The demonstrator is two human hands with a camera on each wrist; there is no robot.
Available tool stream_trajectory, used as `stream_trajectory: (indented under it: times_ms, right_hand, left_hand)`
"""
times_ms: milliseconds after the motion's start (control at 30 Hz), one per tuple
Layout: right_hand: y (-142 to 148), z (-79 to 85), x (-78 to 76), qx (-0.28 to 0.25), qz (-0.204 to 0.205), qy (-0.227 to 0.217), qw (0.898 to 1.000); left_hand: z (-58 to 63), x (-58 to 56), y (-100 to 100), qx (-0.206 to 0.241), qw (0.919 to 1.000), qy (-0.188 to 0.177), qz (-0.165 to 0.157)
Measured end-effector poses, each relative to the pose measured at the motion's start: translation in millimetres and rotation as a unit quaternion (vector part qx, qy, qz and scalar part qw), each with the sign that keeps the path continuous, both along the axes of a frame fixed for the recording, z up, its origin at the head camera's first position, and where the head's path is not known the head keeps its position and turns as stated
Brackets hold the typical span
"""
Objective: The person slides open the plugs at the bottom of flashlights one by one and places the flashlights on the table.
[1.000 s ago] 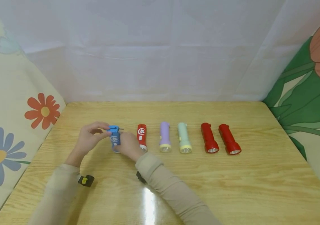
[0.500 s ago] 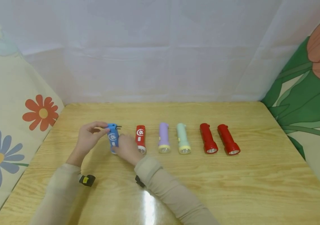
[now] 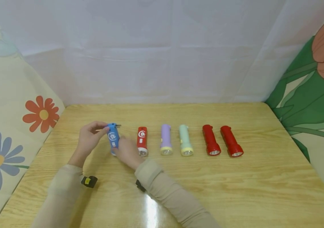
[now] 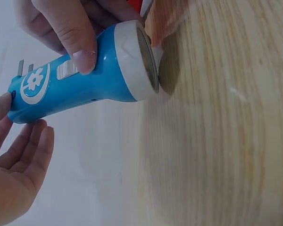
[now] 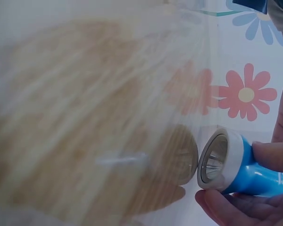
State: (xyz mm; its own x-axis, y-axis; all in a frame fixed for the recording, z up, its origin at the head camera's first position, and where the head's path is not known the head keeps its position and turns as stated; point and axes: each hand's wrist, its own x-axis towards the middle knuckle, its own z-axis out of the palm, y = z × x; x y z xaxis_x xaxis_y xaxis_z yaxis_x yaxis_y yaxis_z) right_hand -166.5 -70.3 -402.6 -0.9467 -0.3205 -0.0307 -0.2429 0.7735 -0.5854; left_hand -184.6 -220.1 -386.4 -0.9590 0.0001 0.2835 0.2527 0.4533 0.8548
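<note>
The blue flashlight [image 3: 113,136] tilts between your two hands, its lens [image 5: 216,157] down at the table [image 3: 250,190]. Your left hand [image 3: 90,136] pinches its tail, beside the metal prongs [image 4: 20,68]; your right hand [image 3: 129,152] grips it nearer the lens, thumb by the white switch [image 4: 66,69]. Just right of your right hand lies a red-and-white flashlight [image 3: 142,141]; farther right, a purple flashlight [image 3: 166,139] and a pale green flashlight [image 3: 185,139].

We see smooth, glossy plastic on the blue flashlight [image 4: 85,88], bare metal on its prongs [image 4: 21,68], a shiny wood-grained tabletop [image 3: 236,190], creased cloth in the backdrop [image 3: 116,72] and matt cloth sleeves [image 3: 173,194].
</note>
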Motion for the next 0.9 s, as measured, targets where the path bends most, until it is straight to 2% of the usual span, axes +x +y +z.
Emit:
stream_trajectory:
  times_ms: [200, 300, 467, 700, 900]
  right_hand:
    - [-1.4, -1.2, 2.4, -0.002, 0.007, 0.004, 1.0]
    - [-1.6, -2.3, 3.4, -0.005, 0.009, 0.005, 1.0]
    - [-0.8, -2.7, 5.0, -0.004, 0.015, 0.019, 1.0]
    - [1.4, -3.8, 6.5, -0.021, 0.021, 0.031, 0.999]
    - [2.7, -2.7, 7.5, -0.02, 0.025, 0.039, 0.999]
  left_hand:
    - [-2.3, -1.4, -0.6, 0.02, 0.9995, -0.024, 0.001]
    - [-2.3, -0.8, 0.3, 0.04, 0.9988, -0.024, -0.011]
    - [-3.2, -1.2, 1.2, 0.046, 0.9985, -0.022, -0.02]
    - [-8.0, -6.0, 3.6, 0.001, 0.9992, -0.039, -0.002]
    - [-9.4, -8.8, 6.8, -0.051, 0.9982, -0.03, 0.011]
